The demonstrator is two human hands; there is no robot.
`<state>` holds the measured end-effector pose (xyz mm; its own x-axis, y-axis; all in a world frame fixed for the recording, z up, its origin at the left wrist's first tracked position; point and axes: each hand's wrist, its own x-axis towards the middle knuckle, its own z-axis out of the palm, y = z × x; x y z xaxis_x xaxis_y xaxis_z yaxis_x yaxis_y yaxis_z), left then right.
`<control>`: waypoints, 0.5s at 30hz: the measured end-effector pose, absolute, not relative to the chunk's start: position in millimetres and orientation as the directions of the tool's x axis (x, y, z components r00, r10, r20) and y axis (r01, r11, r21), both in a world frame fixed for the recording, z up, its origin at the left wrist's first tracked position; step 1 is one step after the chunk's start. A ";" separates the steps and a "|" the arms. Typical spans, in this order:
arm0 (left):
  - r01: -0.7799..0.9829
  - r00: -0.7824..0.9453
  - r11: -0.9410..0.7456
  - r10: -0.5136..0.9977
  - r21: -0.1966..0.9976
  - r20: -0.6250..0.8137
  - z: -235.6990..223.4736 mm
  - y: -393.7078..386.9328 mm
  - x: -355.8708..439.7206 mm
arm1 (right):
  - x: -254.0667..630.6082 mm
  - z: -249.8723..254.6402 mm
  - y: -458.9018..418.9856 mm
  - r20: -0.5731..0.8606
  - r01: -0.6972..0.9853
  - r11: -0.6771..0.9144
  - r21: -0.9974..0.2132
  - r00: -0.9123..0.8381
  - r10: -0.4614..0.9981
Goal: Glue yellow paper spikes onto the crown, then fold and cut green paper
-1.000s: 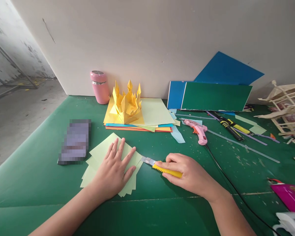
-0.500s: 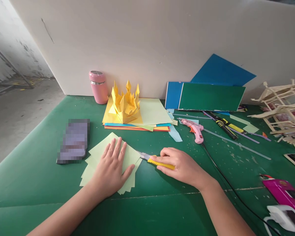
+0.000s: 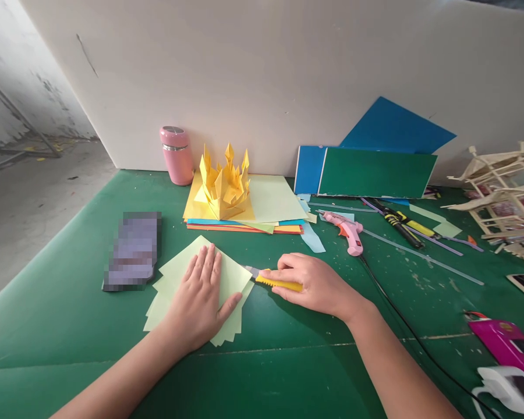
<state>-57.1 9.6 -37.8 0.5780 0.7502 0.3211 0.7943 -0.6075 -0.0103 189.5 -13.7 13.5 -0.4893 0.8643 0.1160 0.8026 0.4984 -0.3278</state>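
I see left hand (image 3: pixel 196 302) flat, fingers extended, on pale green sheets (image 3: pixel 233 271), 7 o'clock from view centre | right hand (image 3: pixel 312 282) clamped round yellow cutter (image 3: pixel 283 284), 6 o'clock | sheets seem light, crease-prone; I'd grip edges

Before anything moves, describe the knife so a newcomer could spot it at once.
On the green table, pale green papers lie under the left hand. To their right, the right hand holds the knife, its blade pointing towards the papers. Its yellow handle sets it apart from the pink glue gun farther right.
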 end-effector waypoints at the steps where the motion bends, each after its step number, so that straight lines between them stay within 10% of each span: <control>1: 0.792 0.581 -0.610 0.751 -0.005 0.313 -36.8 9.4 -56.9 | 190.9 15.3 -14.8 0.119 0.806 0.494 -0.325 -0.483 0.867; 15: 0.801 0.555 -0.575 0.818 0.167 0.149 -27.5 12.0 -61.7 | 202.7 33.6 -24.5 0.175 0.839 0.465 -0.284 -0.431 0.885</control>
<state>-61.7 12.0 -27.5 0.5554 0.8181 0.1493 0.8012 -0.5745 0.1673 202.7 -24.5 33.6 -0.4314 0.8850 0.1751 0.8387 0.4650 -0.2835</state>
